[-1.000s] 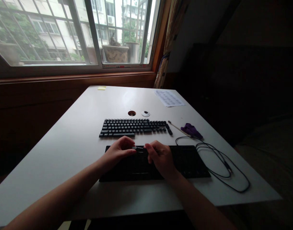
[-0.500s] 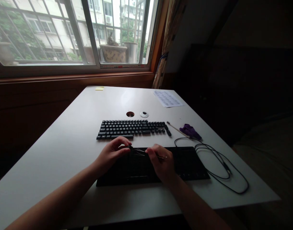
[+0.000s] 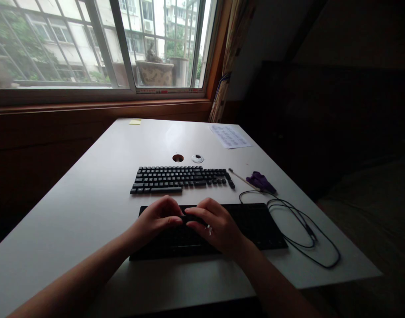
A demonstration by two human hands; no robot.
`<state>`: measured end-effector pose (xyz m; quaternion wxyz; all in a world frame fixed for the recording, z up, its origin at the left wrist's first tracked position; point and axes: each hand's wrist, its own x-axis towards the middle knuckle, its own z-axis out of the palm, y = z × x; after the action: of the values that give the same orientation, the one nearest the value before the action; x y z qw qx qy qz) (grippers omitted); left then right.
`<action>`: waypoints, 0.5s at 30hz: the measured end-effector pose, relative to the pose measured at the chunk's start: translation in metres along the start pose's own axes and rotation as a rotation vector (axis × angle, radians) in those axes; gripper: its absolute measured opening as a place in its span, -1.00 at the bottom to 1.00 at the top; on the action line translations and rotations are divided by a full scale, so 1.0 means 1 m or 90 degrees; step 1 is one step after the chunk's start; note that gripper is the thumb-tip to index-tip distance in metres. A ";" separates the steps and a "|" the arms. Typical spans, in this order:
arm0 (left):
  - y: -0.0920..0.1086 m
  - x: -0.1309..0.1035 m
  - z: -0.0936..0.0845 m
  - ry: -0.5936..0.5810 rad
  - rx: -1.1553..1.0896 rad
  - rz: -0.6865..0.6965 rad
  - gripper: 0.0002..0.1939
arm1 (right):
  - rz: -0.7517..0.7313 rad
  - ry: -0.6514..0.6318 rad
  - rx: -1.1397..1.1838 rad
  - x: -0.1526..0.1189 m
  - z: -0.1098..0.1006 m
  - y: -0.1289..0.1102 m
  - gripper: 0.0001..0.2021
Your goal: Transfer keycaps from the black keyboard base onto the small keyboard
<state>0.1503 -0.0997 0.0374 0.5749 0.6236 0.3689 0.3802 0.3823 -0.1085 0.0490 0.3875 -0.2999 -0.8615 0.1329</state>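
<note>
Over the black keyboard base (image 3: 255,225), my two hands meet at their fingertips. My left hand (image 3: 156,216) pinches a small dark keycap (image 3: 186,218) between thumb and fingers. The thumb and forefinger of my right hand (image 3: 218,221) close on that same dark piece from the other side. Thin, shiny wire ends of a keycap puller (image 3: 209,229) stick out from the right palm; the rest of it is hidden in the hand. Behind the base, loose black keycaps (image 3: 169,177) lie set out in keyboard order on the white table.
A black cable (image 3: 308,243) loops on the table to the right. Near it lie a purple cloth (image 3: 262,182) and a thin stick with a dark tip (image 3: 240,177). Farther back are printed papers (image 3: 230,137), a yellow note (image 3: 135,122), a table hole (image 3: 178,158) and its round cover (image 3: 197,158).
The puller's wires, which reached left toward the keycap, now poke out of my right palm. My right hand has moved left, and its fingertips have come to the keycap beside my left.
</note>
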 end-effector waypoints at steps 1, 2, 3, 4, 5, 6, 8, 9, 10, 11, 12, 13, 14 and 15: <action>0.001 0.000 0.001 -0.002 -0.004 -0.004 -0.73 | 0.004 -0.014 0.004 0.001 0.000 0.000 -0.75; 0.001 0.000 0.001 -0.002 -0.010 -0.006 -0.73 | 0.007 -0.027 0.008 0.002 0.000 0.000 -0.76; 0.001 0.000 0.002 -0.002 -0.017 -0.007 -0.73 | 0.010 -0.038 0.012 0.003 0.000 0.000 -0.78; 0.001 0.000 0.002 -0.002 -0.021 -0.006 -0.73 | 0.012 -0.046 0.015 0.004 -0.001 -0.001 -0.78; 0.000 0.000 0.002 -0.003 -0.022 -0.004 -0.73 | 0.014 -0.053 0.016 0.005 -0.001 -0.001 -0.79; -0.001 0.000 0.002 -0.005 -0.017 -0.001 -0.73 | 0.015 -0.058 0.016 0.006 -0.001 -0.001 -0.79; -0.002 0.000 0.002 -0.005 0.004 0.008 -0.72 | 0.023 -0.070 0.008 0.007 0.000 -0.002 -0.81; -0.003 0.001 0.002 -0.004 0.018 0.012 -0.72 | 0.028 -0.080 0.000 0.008 0.000 -0.002 -0.81; -0.003 0.001 0.002 -0.004 0.035 0.013 -0.72 | 0.034 -0.094 -0.012 0.010 0.000 -0.002 -0.82; -0.003 0.001 0.001 -0.002 0.057 0.012 -0.73 | 0.039 -0.109 -0.025 0.012 -0.001 -0.001 -0.82; -0.002 0.001 0.000 0.003 0.084 0.009 -0.74 | 0.046 -0.122 -0.040 0.014 -0.002 0.000 -0.82; -0.001 0.001 -0.001 0.012 0.117 0.008 -0.74 | 0.055 -0.134 -0.055 0.018 -0.003 0.003 -0.82; 0.000 0.002 -0.002 0.028 0.158 0.011 -0.75 | 0.069 -0.141 -0.070 0.021 -0.005 0.007 -0.82; 0.001 0.002 -0.003 0.050 0.203 0.023 -0.75 | 0.088 -0.144 -0.087 0.025 -0.008 0.012 -0.82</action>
<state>0.1481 -0.0970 0.0386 0.4467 0.6985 0.4353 0.3509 0.3796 -0.0838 0.0636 0.2565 -0.3676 -0.8840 0.1331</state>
